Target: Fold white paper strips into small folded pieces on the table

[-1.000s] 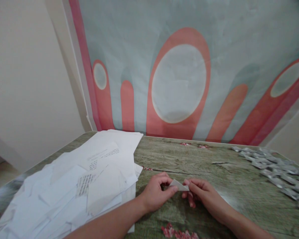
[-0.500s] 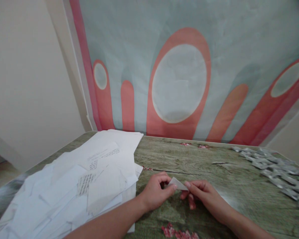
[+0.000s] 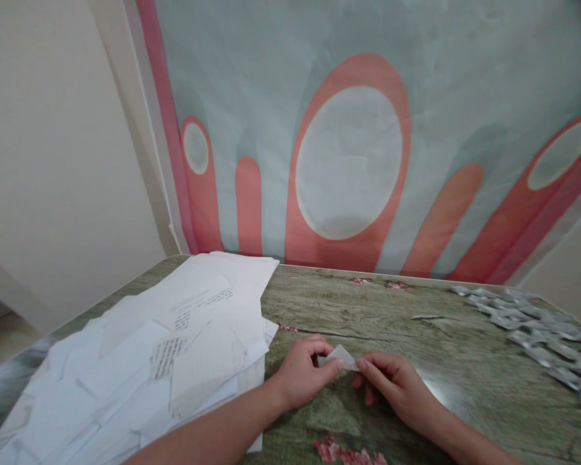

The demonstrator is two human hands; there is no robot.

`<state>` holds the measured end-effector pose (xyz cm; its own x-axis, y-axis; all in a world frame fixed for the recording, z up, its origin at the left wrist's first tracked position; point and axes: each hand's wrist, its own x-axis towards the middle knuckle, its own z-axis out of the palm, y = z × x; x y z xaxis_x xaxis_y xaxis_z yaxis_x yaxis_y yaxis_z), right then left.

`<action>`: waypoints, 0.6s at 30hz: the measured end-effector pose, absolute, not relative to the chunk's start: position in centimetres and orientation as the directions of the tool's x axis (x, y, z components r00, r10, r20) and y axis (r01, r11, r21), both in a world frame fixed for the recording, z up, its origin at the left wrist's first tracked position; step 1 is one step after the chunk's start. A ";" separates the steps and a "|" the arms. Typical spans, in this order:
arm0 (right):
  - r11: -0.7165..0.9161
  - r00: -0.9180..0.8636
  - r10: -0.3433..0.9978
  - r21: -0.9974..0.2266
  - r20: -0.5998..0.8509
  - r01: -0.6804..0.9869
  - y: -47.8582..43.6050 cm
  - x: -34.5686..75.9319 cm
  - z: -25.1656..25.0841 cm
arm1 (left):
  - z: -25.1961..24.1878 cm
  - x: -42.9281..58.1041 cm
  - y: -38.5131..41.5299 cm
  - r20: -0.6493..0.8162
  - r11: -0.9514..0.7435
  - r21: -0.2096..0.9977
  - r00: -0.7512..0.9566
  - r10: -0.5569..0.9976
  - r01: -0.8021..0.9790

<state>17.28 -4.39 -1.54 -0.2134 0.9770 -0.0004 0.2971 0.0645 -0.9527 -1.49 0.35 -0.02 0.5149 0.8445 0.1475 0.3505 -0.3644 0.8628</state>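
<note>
A small folded piece of white paper (image 3: pixel 340 356) is held just above the green wood-patterned table (image 3: pixel 416 336). My left hand (image 3: pixel 303 378) pinches its left end between thumb and forefinger, the other fingers curled. My right hand (image 3: pixel 397 387) pinches its right end, fingers bent under it. The two hands sit close together near the front middle of the table.
A loose heap of white paper sheets (image 3: pixel 164 349), some with printed text, covers the left of the table. Several small folded grey-white paper pieces (image 3: pixel 537 329) lie in a spread at the right. A patterned pink and grey cloth (image 3: pixel 348 148) hangs behind the table.
The folded paper looks shorter now, and my right hand has shifted slightly left toward my left hand. The paper piles have not moved.
</note>
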 end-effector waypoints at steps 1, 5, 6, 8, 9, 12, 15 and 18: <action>0.099 -0.206 0.978 -0.937 0.030 0.334 -4.4 17.3 -1.7 | 0.0 -1.5 0.3 0.147 -0.365 0.861 0.514 0.845 0.354; 0.218 -0.212 0.969 -0.842 0.127 0.494 -4.4 17.4 -2.2 | -0.1 -1.4 0.4 0.158 -0.379 0.852 0.515 0.842 0.360; 0.237 -0.218 0.966 -0.815 0.139 0.529 -4.5 17.5 -2.2 | -0.2 -1.4 0.4 0.159 -0.383 0.851 0.518 0.841 0.360; 0.268 -0.228 0.960 -0.766 0.162 0.585 -4.6 17.6 -2.2 | -0.2 -1.4 0.4 0.161 -0.386 0.850 0.522 0.838 0.358; 0.284 -0.233 0.957 -0.743 0.175 0.606 -4.6 17.6 -2.1 | -0.3 -1.5 0.4 0.160 -0.386 0.851 0.523 0.837 0.357; 0.330 -0.245 0.944 -0.679 0.221 0.656 -4.8 17.6 -2.0 | -0.2 -1.5 0.4 0.162 -0.386 0.852 0.524 0.836 0.353; 0.348 -0.248 0.938 -0.662 0.244 0.664 -4.8 17.6 -2.1 | -0.2 -1.5 0.4 0.163 -0.389 0.851 0.526 0.834 0.352; 0.331 -0.240 0.943 -0.690 0.228 0.644 -4.6 17.7 -2.3 | -0.1 -1.4 0.4 0.162 -0.387 0.850 0.523 0.837 0.357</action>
<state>17.70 -4.56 -2.27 -0.2405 0.9435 0.2281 0.6440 0.3309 -0.6898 -1.44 0.39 -0.12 0.5225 0.8371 0.1617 0.3574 -0.3873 0.8499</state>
